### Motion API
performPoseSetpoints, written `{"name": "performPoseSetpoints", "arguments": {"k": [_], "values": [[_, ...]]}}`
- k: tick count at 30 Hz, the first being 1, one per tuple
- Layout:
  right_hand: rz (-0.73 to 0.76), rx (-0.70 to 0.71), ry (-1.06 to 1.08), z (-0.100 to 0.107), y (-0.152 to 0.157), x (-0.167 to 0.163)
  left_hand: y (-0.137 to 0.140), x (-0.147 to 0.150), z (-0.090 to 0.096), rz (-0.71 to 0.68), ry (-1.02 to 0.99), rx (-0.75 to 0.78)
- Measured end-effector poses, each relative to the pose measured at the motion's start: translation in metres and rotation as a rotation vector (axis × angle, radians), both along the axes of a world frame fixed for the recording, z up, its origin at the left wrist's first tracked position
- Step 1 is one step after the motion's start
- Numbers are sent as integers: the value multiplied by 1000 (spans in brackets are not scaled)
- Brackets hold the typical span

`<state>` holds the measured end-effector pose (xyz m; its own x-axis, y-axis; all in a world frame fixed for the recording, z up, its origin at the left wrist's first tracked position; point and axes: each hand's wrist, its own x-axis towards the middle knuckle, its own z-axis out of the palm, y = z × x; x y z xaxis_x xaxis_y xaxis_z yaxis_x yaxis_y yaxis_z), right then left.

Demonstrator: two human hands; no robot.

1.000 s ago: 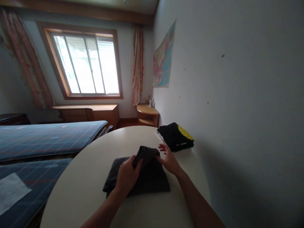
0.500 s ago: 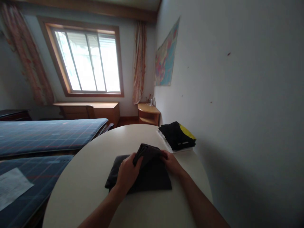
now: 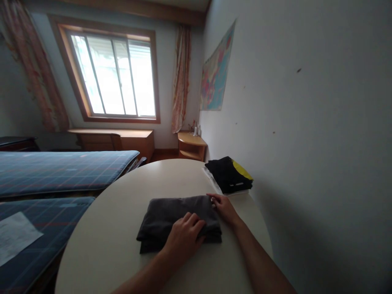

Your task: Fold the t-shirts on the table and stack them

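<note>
A dark grey folded garment lies on the round white table, its layers stacked unevenly along the near edge. My left hand rests on top of the cloth, right of its middle, with bent fingers slightly apart. At the garment's far right corner is my right hand; its index finger reaches along the edge and the other fingers bend below. Neither hand shows cloth gripped between the fingers. Beyond my right hand sits a stack of folded clothes, black with a yellow patch on top and white underneath.
The white wall runs close along the table's right side. To the left are beds with blue plaid mattresses, one with a sheet of paper on it. A wooden desk and a corner shelf stand below the window.
The raised flap of the garment has come down flat over the rest. My left hand let go of it and moved right and nearer. My right hand stays by the corner.
</note>
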<state>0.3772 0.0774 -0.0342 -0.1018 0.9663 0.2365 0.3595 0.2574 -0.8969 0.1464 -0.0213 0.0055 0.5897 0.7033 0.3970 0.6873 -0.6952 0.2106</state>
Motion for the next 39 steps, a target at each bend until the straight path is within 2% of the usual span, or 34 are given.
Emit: {"name": "performPoseSetpoints", "arguments": {"k": [2, 5, 7, 9, 12, 14, 17, 19, 21, 23, 26, 28, 30, 35, 39], "values": [[-94, 67, -61, 5, -3, 1, -5, 2, 2, -61, 11, -40], [-153, 259, -174, 20, -15, -7, -3, -7, 15, -60, -126, -96], [-107, 373, -272, 33, -27, -21, 7, -21, 25, 47, -218, -100], [-15, 424, -393, 45, -40, -40, 22, -41, 31, 204, -252, -59], [145, 386, -589, 52, -56, -61, 42, -71, 24, 394, -160, -55], [216, 304, -677, 50, -61, -65, 45, -87, 11, 451, -43, -175], [271, 172, -723, 41, -63, -55, 34, -103, -9, 423, 92, -363], [283, 122, -729, 39, -64, -49, 21, -111, -17, 381, 128, -395], [237, 113, -742, 44, -64, -50, 12, -115, -16, 354, 144, -394], [141, 131, -786, 55, -62, -61, 10, -116, -7, 330, 154, -377], [39, 230, -826, 67, -53, -85, 24, -107, 13, 311, 113, -265], [56, 304, -803, 65, -45, -98, 40, -98, 21, 319, 45, -187], [112, 302, -791, 54, -37, -105, 54, -89, 18, 332, 9, -151], [166, 184, -829, 21, -31, -103, 64, -82, -15, 360, 110, -217], [153, 190, -842, 16, -33, -102, 61, -87, -28, 370, 100, -247]]}}
